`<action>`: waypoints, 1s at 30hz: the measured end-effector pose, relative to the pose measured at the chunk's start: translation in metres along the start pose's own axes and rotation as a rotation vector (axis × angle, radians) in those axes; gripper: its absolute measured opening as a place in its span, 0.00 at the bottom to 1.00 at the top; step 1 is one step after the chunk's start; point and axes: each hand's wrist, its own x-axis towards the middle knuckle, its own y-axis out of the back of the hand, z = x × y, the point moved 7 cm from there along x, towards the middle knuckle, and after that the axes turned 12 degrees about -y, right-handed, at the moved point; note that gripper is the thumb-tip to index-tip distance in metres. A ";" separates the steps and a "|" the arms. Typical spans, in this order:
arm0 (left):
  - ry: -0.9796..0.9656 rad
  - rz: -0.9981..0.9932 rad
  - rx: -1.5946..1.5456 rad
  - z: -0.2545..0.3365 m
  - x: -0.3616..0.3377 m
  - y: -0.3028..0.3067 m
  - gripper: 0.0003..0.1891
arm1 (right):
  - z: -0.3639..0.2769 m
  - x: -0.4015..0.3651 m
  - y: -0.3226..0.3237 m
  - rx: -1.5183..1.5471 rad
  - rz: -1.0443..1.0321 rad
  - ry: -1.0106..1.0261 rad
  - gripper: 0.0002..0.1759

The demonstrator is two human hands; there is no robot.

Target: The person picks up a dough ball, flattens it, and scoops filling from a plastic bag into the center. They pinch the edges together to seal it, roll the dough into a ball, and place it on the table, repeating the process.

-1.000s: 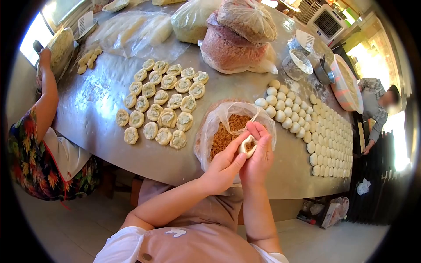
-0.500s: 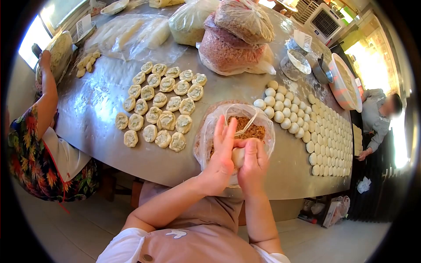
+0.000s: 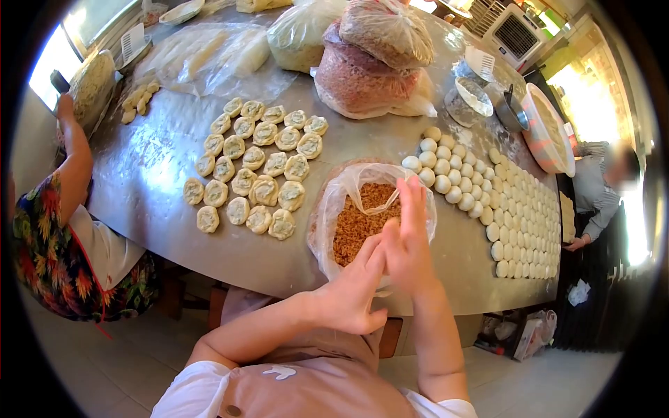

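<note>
My left hand (image 3: 348, 289) is at the table's front edge, thumb apart and fingers stretched towards my right hand. My right hand (image 3: 410, 244) touches it, palm turned inward, with its fingers pointing up and away. No dough shows between the hands; the space between the palms is hidden. Just beyond them sits an open plastic bag (image 3: 324, 237) of brown crumbly filling (image 3: 355, 226). Left of the bag lie several filled dough rounds (image 3: 253, 159), their pale filling showing on top. To the right are rows of smooth white dough balls (image 3: 456, 164).
Bags of pinkish filling (image 3: 362, 87) and a bag of pale filling (image 3: 300, 42) stand at the back of the steel table (image 3: 174, 202). A metal bowl (image 3: 512, 111) and a large tub (image 3: 547, 132) stand back right. One person (image 3: 70, 167) works at left, another (image 3: 599, 184) at right.
The white dough ball between my hands is no longer visible. My left hand has dropped lower and my right hand has opened, its fingers now stretched upward. The left co-worker's arm has shifted slightly.
</note>
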 end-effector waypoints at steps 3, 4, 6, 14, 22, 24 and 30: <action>0.053 0.030 -0.042 0.000 0.002 0.000 0.44 | 0.013 0.009 -0.001 0.033 0.061 -0.009 0.45; 0.070 0.004 -0.052 -0.006 0.001 -0.001 0.43 | -0.001 0.000 -0.005 0.052 0.042 0.063 0.45; 0.065 -0.007 -0.019 -0.007 0.003 0.001 0.41 | -0.036 -0.023 -0.010 0.096 0.005 0.191 0.44; 0.065 0.078 0.171 0.010 0.009 0.006 0.33 | -0.021 -0.023 -0.008 0.302 0.028 0.088 0.41; 0.151 0.245 0.316 -0.014 -0.008 0.041 0.15 | -0.034 -0.045 -0.001 0.037 0.097 0.157 0.23; 0.067 0.312 0.267 -0.010 -0.005 0.041 0.15 | -0.044 -0.046 0.006 0.035 0.164 0.143 0.16; 0.191 0.146 0.215 -0.022 -0.005 0.023 0.09 | -0.026 -0.046 0.010 0.130 0.085 0.056 0.10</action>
